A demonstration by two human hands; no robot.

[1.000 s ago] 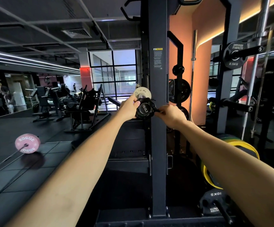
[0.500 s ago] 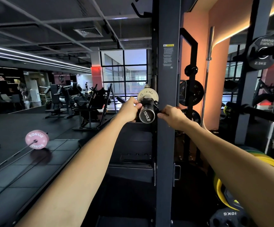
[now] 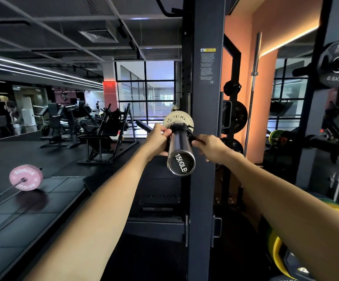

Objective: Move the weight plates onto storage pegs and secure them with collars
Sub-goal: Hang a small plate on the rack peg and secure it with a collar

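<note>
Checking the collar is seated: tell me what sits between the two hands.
Head view: the black collar around the bar, against the small pale plate.

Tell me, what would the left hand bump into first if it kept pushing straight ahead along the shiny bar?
Probably the small pale plate: the left hand grips the black collar, which sits just before it on the bar. Depth is hard to judge.

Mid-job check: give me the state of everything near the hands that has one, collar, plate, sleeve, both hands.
collar: on the sleeve, up against the small plate; locked or not, cannot tell
small white plate: loaded on the sleeve, upright
bar sleeve: end bare, pointing at the camera
left hand: gripping the collar
right hand: gripping the collar's other side
</note>
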